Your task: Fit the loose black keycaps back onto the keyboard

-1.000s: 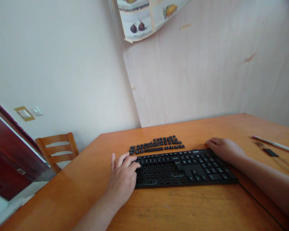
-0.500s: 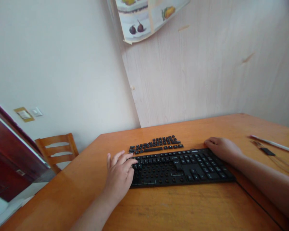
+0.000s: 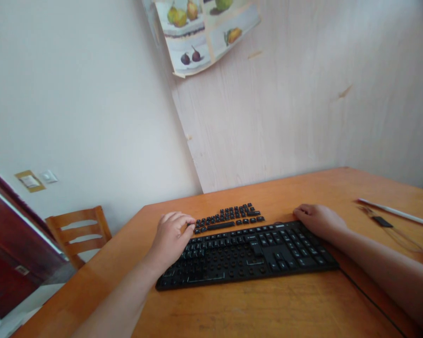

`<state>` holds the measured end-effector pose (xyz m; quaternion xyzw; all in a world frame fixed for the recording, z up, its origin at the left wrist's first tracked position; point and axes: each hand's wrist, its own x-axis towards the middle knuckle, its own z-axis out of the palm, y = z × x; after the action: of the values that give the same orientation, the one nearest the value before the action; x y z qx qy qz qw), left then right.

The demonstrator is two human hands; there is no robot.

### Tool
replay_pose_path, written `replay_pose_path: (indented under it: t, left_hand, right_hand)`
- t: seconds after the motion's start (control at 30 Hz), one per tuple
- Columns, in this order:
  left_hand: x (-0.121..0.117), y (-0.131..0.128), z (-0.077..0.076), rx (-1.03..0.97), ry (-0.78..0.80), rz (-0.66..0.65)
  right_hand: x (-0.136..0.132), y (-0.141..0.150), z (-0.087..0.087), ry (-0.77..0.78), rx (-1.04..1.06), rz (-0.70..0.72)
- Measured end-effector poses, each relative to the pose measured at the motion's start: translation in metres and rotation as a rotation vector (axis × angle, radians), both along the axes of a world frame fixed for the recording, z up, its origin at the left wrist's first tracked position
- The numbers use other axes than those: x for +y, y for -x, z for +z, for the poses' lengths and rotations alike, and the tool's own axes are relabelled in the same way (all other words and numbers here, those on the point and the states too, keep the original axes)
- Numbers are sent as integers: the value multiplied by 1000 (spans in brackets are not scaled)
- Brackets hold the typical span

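A black keyboard (image 3: 246,256) lies on the orange wooden table (image 3: 275,305); many of its keys are off, leaving bare sockets. Rows of loose black keycaps (image 3: 229,217) lie just behind it. My left hand (image 3: 171,234) is over the keyboard's far left corner, fingers curled, their tips at the left end of the loose keycaps; what they pinch is too small to make out. My right hand (image 3: 319,219) rests palm down on the keyboard's far right corner, fingers curled over its edge.
A white stick-like object (image 3: 398,212) and a small black piece with thin wires (image 3: 382,221) lie at the table's right. A wooden chair (image 3: 77,230) stands left of the table by a dark red door (image 3: 7,253). A fruit poster (image 3: 204,33) hangs on the wall.
My left hand moved forward from the keyboard's left keys to the left end of the loose keycaps, fingers curling. The view shifted right and down. My right hand stayed on the keyboard's corner.
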<state>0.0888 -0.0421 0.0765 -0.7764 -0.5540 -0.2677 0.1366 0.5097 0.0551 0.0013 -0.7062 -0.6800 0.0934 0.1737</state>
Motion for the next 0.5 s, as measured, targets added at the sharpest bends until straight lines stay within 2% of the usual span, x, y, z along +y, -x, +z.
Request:
replay_pose_path:
  t: [0.2,0.37,0.5]
  left_hand:
    - [64,-8,-2,35,96,-42]
    - [112,-19,-14,89,199,-53]
    - [140,-25,-25,145,281,-27]
  right_hand:
    - [0,1,0,-14,9,4]
    - [-1,2,1,-14,36,-8]
    - [-3,3,2,-18,70,-23]
